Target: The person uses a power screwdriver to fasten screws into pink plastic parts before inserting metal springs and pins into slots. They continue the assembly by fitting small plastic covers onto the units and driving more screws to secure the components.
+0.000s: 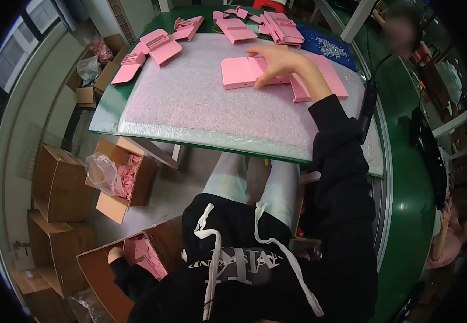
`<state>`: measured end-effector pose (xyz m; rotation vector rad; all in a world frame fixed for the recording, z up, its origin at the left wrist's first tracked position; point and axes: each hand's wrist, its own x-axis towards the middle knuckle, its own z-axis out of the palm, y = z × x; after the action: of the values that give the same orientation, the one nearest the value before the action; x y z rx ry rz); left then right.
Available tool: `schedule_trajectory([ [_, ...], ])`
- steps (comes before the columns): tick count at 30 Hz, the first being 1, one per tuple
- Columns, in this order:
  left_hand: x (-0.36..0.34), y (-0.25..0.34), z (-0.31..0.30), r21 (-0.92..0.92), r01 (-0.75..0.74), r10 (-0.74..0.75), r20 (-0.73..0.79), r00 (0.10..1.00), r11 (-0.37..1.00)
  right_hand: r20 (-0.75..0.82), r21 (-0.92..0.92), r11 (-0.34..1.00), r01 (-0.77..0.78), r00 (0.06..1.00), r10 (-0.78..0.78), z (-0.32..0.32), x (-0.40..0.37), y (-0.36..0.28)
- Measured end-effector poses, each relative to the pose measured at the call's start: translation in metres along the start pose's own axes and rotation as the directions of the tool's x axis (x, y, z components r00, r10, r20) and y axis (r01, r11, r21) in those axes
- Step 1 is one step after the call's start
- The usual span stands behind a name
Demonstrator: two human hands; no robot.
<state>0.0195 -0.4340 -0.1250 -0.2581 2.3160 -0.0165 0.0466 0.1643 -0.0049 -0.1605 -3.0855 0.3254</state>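
Observation:
My right hand (279, 62) spans a flat pink plastic part (236, 74) on the padded tabletop, its thumb on the near edge and its fingers over the far edge. Another pink plastic panel (327, 78) lies under and beside my right wrist. Low on the left, my left hand (116, 254) reaches into an open cardboard box (96, 264). Pink plastic pieces (150, 258) lie in that box, right beside the hand. The left fingers are too small and partly hidden to show whether they hold anything.
Bubble wrap (190, 102) covers the green table (104, 116). Several pink parts (160, 46) line its far side, near a blue tray (319, 46) of small screws. A black tool (369, 105) hangs at the right. Another carton (142, 177) of pink pieces stands on the floor.

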Motion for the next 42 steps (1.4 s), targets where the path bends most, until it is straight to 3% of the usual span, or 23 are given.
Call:
schedule_trajectory([
  [2,0.032,-0.036,0.046,0.075,0.131,-0.125,-0.075,0.989,0.989,0.048,0.014,1.0,0.002,0.999,-0.002,0.003,0.007,-0.009],
  [4,0.062,-0.054,0.092,0.026,0.155,-0.153,-0.073,0.986,0.988,-0.168,0.043,0.989,0.142,0.977,-0.133,0.001,0.003,-0.023],
  [7,0.098,-0.065,0.15,-0.078,0.128,-0.13,-0.031,0.991,0.989,-0.438,0.121,0.936,0.331,0.864,-0.249,-0.013,-0.004,-0.058],
  [11,0.122,-0.064,0.184,-0.195,0.062,-0.05,0.067,0.996,0.979,-0.673,0.227,0.87,0.438,0.716,-0.185,-0.031,-0.024,-0.117],
  [14,0.129,-0.064,0.152,-0.22,0.029,0.01,0.171,0.985,0.975,-0.641,0.476,0.749,0.46,0.765,-0.063,-0.029,-0.048,-0.162],
  [16,0.12,-0.046,0.087,-0.366,-0.1,0.128,0.054,0.99,0.925,-0.499,0.681,0.644,0.348,0.865,0.06,-0.021,-0.063,-0.187],
  [17,0.105,-0.03,0.056,-0.533,-0.28,0.273,-0.095,0.957,0.798,-0.408,0.769,0.575,0.279,0.907,0.105,-0.016,-0.067,-0.198],
  [18,0.049,0.009,0.014,-0.676,-0.596,0.566,-0.311,0.763,0.432,-0.397,0.778,0.563,0.277,0.912,0.1,-0.005,-0.068,-0.205],
  [19,-0.022,0.057,-0.016,-0.751,-0.656,0.679,-0.445,0.583,0.071,-0.381,0.773,0.572,0.276,0.922,0.069,0.005,-0.071,-0.21],
  [21,-0.098,0.129,-0.035,-0.556,-0.762,0.79,-0.606,0.096,-0.333,-0.298,0.85,0.479,0.219,0.95,0.095,0.028,-0.073,-0.222],
  [23,-0.129,0.173,-0.021,-0.596,-0.685,0.759,-0.644,0.095,-0.419,-0.187,0.849,0.512,0.133,0.981,0.056,0.034,-0.083,-0.229],
  [24,-0.134,0.187,-0.023,-0.627,-0.69,0.756,-0.63,0.176,-0.362,-0.13,0.84,0.536,0.086,0.99,0.045,0.035,-0.089,-0.227],
  [25,-0.139,0.197,-0.023,-0.66,-0.685,0.748,-0.613,0.254,-0.308,-0.065,0.918,0.394,0.047,0.997,0.031,0.036,-0.094,-0.22],
  [26,-0.145,0.203,-0.021,-0.739,-0.577,0.736,-0.597,0.32,-0.348,-0.004,0.969,0.248,0.001,1.0,0.01,0.035,-0.1,-0.21],
  [27,-0.144,0.204,-0.019,-0.769,-0.534,0.773,-0.56,0.298,-0.351,0.051,0.994,0.097,-0.049,0.999,-0.016,0.034,-0.106,-0.199],
  [29,-0.14,0.199,-0.011,-0.834,-0.444,0.845,-0.469,0.257,-0.328,0.147,0.986,-0.064,-0.152,0.986,-0.081,0.04,-0.123,-0.181],
  [31,-0.138,0.192,-0.018,-0.942,-0.212,0.904,-0.313,0.291,-0.258,0.164,0.958,-0.211,-0.192,0.976,-0.142,0.043,-0.145,-0.167],
  [33,-0.137,0.188,-0.015,-0.876,-0.433,0.92,-0.329,0.213,-0.213,0.104,0.935,-0.318,-0.16,0.977,-0.184,0.041,-0.163,-0.154],
  [34,-0.139,0.188,-0.016,-0.88,-0.43,0.928,-0.311,0.206,-0.2,0.1,0.966,-0.214,-0.147,0.971,-0.215,0.04,-0.166,-0.154],
  [37,-0.143,0.185,-0.027,-0.752,-0.649,0.943,-0.289,0.164,-0.118,0.055,0.998,0.001,-0.055,0.99,-0.133,0.023,-0.172,-0.161],
  [39,-0.144,0.165,-0.037,-0.692,-0.716,0.899,-0.366,0.239,-0.092,-0.157,0.969,0.209,0.128,0.979,0.128,0.019,-0.168,-0.139],
  [40,-0.138,0.147,-0.038,-0.641,-0.767,0.831,-0.441,0.338,-0.028,-0.248,0.942,0.287,0.172,0.935,0.253,0.016,-0.166,-0.126],
  [42,-0.11,0.102,-0.043,-0.523,-0.844,0.75,-0.508,0.423,0.121,-0.403,0.646,0.761,-0.054,0.823,0.4,0.013,-0.161,-0.091],
])
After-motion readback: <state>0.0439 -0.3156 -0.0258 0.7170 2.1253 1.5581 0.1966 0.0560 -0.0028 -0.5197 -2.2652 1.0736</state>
